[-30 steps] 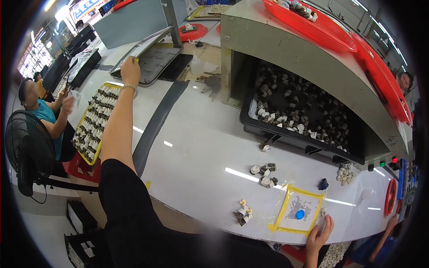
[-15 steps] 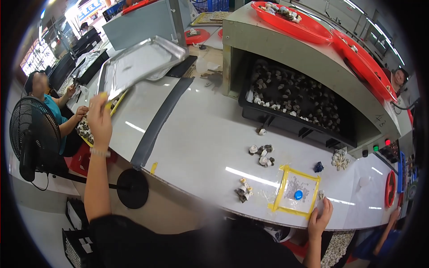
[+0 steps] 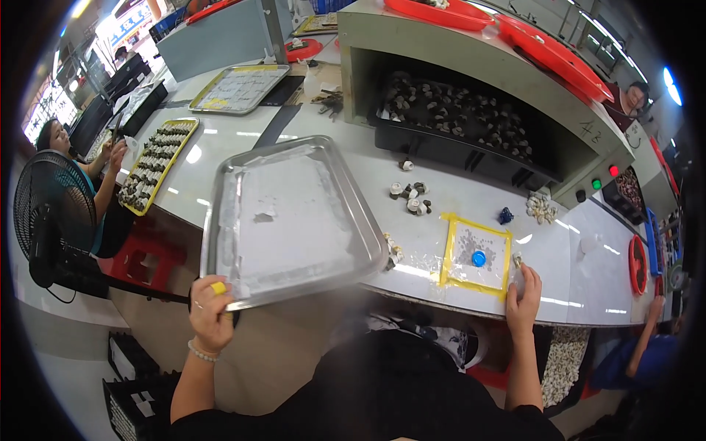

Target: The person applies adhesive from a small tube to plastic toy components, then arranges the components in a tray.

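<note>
A shallow silver metal tray [image 3: 287, 213] is tilted in front of me over the table's left part. My left hand [image 3: 212, 312], with yellow tape round a finger, is closed on its near left corner. White residue covers the tray's inside; no pieces lie in it. My right hand [image 3: 523, 290] rests at the right edge of a yellow-taped square [image 3: 478, 283], fingers bent around a small white-and-dark piece [image 3: 517, 259]. On the square sits a round blue cap [image 3: 479, 259]. Small clusters of white-and-dark pieces [image 3: 413, 198] lie left of it, some partly behind the tray.
A black bin [image 3: 471, 158] of dark-and-white pieces stands under a grey shelf bearing red trays [image 3: 551, 55]. White pieces [image 3: 542, 208] are heaped nearby. At left are a yellow-rimmed tray with rows of pieces [image 3: 158, 165], a co-worker [image 3: 88, 173] and a fan [image 3: 55, 209].
The metal tray has come from the far left toward me, and my left hand has come down and right with it. My right hand stays beside the taped square. The view has shifted.
</note>
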Demonstrator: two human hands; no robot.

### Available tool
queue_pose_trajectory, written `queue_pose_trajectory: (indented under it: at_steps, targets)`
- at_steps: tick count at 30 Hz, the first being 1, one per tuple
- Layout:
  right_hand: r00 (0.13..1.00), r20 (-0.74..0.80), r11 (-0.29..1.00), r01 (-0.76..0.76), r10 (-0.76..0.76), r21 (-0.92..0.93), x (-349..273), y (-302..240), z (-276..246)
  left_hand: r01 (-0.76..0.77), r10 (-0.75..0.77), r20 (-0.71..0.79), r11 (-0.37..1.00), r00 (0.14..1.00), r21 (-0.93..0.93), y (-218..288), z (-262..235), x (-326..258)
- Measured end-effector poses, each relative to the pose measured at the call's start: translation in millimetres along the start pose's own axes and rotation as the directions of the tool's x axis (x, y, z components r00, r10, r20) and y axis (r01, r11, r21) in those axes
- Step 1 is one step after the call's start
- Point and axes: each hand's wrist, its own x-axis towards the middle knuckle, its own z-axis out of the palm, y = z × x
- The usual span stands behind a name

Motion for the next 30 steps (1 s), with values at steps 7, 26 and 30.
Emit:
queue_pose_trajectory:
  at_steps: [7, 26, 30]
  targets:
    - [0.999, -0.038, 1.000, 0.010, -0.010, 0.003, -3, 2, -1, -0.043, 0.036, 0.221, 0.999, 0.975, 0.028, -74, 6, -26]
    - [1.000, -0.021, 1.000, -0.005, 0.005, 0.003, 0, -3, 0, 0.190, -0.253, 0.275, 0.954, 0.928, 0.234, -136, 19, -25]
    - [1.000, -0.021, 1.000, -0.004, 0.004, 0.004, 0, -3, -1, 0.205, -0.272, 0.250, 0.942, 0.929, 0.265, -135, 27, -15]
